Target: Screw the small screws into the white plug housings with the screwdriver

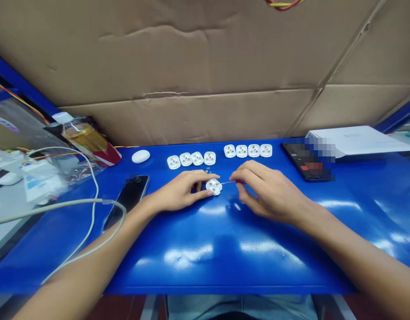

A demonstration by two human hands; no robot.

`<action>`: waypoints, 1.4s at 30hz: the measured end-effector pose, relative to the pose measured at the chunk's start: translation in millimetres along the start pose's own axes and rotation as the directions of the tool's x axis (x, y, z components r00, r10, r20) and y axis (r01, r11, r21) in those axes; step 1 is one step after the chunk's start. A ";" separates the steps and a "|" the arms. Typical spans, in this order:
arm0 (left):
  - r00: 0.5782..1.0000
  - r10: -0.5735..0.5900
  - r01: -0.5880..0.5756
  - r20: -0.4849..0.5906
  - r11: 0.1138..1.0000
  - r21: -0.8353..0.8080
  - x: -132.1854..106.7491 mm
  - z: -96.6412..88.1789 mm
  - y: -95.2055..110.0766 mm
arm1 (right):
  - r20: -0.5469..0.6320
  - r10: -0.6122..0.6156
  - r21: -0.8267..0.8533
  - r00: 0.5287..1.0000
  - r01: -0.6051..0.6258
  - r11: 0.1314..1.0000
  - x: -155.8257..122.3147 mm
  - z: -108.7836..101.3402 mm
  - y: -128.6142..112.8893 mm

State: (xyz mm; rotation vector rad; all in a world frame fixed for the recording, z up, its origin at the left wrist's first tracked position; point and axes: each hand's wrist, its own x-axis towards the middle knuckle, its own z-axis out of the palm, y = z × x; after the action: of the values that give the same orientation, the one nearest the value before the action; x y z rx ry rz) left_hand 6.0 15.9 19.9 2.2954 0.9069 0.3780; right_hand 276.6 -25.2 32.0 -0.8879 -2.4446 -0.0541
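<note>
My left hand (178,190) is closed on the edge of a small white plastic plug part (214,187), thumb at the near side and forefinger along the far side. Metal pieces show inside this part, which is at the table's middle. From the right, my right hand (267,189) pinches a thin metal tool (228,182) whose tip reaches into the plug part. Its exact kind is too small to make out. Tiny metal pieces (208,170) lie just beyond the left fingers. Similar white parts stand behind in two rows, a left row (196,158) and a right row (248,150).
The blue table (205,249) meets a cardboard wall (191,66). One phone (131,193) lies left, another phone (305,162) right, beside a white box (355,140). A white oval case (140,156) and a bottle (80,135) stand back left. A pale cable (91,202) loops over my left forearm.
</note>
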 end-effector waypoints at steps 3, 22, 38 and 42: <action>1.000 0.009 -0.009 -0.011 1.000 -0.007 -0.3 0.7 -0.4 | -0.004 0.020 0.005 1.000 -0.020 1.000 1.2 -1.1 -1.9; 1.000 0.002 -0.003 -0.030 0.999 -0.039 0.0 -2.1 -1.8 | -0.055 0.002 0.067 0.999 0.002 0.998 -1.9 4.7 2.3; 0.962 -0.017 0.010 -0.272 1.000 -0.026 4.9 -0.5 2.5 | -0.096 -0.033 0.088 0.995 0.042 0.995 1.3 6.5 -1.5; 0.954 -0.043 0.034 -0.297 0.999 -0.035 4.2 -1.8 2.0 | -0.108 0.042 0.102 0.993 -0.031 0.994 0.8 6.7 -2.1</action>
State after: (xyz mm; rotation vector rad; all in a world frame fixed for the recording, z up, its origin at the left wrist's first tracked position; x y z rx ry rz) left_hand 9.2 18.5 22.7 2.2258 1.0828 0.7310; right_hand 271.7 -25.0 26.9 -0.8626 -2.3074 0.0315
